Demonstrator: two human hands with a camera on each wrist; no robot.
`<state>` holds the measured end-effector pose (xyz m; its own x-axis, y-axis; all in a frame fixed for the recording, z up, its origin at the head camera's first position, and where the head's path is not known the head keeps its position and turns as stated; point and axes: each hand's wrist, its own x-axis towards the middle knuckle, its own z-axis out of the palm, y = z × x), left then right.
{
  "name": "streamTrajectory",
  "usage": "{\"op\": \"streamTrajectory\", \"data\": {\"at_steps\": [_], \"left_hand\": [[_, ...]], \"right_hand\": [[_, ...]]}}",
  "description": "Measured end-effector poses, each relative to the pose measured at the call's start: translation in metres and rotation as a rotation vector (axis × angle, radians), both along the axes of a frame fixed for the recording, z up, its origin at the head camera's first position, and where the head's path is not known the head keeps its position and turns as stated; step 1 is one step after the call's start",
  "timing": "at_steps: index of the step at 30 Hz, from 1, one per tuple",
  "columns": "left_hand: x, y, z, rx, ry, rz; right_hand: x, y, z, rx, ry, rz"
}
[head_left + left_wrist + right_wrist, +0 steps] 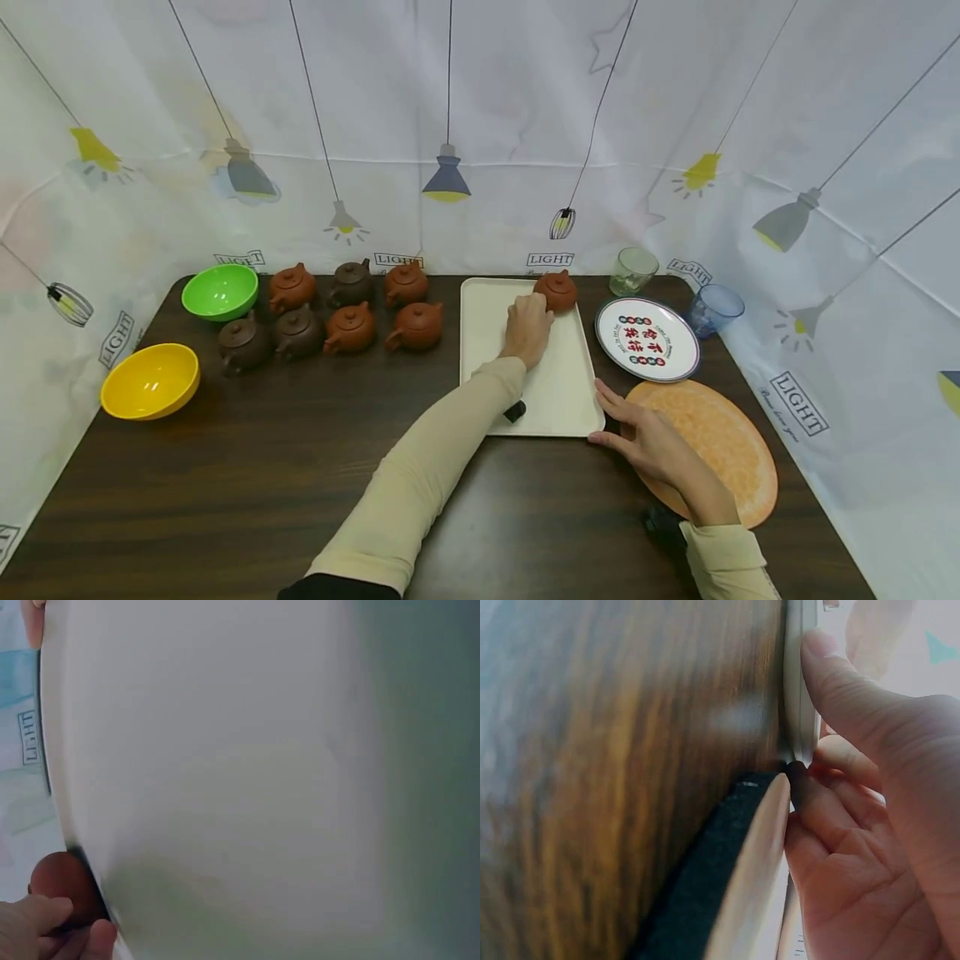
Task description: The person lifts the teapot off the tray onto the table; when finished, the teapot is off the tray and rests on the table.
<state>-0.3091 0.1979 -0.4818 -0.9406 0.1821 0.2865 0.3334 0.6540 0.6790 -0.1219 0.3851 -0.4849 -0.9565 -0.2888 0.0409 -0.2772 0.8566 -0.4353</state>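
A reddish-brown teapot (557,290) sits at the far right corner of the cream tray (558,392). My left hand (528,327) reaches across the tray and holds this teapot at its near left side. In the left wrist view, the fingers and thumb bend around the lower part of the teapot (66,885), hiding some of it. At the tray's near right corner, my right hand (651,442) grips the rim, thumb on the front edge and fingers along the right side. The right wrist view shows the thumb pressed against the tray's edge (801,697).
Left of the tray stand several red and dark brown teapots (350,327) in two rows. Beyond them are a green bowl (220,292) and a yellow bowl (150,382). On the right are a printed plate (648,340), an orange round board (738,450), a green glass (633,271) and a blue glass (714,310).
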Motion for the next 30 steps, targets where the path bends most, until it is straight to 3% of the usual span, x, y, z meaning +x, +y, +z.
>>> {"op": "streamTrajectory", "data": {"at_steps": [5, 14, 20, 23, 26, 30], "left_hand": [[-0.004, 0.000, 0.003, 0.036, -0.025, 0.021], [-0.009, -0.011, 0.010, 0.089, -0.104, -0.025], [-0.003, -0.030, 0.024, 0.070, -0.135, -0.087], [0.003, -0.045, 0.035, 0.065, -0.135, -0.144], [0.012, -0.063, 0.048, 0.071, -0.138, -0.242], [0.030, -0.096, 0.063, 0.091, -0.127, -0.364]], "right_hand": [[0.000, -0.001, 0.003, 0.001, 0.003, -0.007], [0.003, -0.002, 0.002, 0.000, -0.012, -0.020], [0.005, 0.000, 0.001, 0.005, -0.017, -0.030], [0.004, 0.000, 0.001, -0.004, -0.029, -0.028], [0.002, 0.000, 0.002, -0.010, -0.038, -0.036], [-0.001, -0.001, 0.001, -0.019, -0.053, -0.041]]}}
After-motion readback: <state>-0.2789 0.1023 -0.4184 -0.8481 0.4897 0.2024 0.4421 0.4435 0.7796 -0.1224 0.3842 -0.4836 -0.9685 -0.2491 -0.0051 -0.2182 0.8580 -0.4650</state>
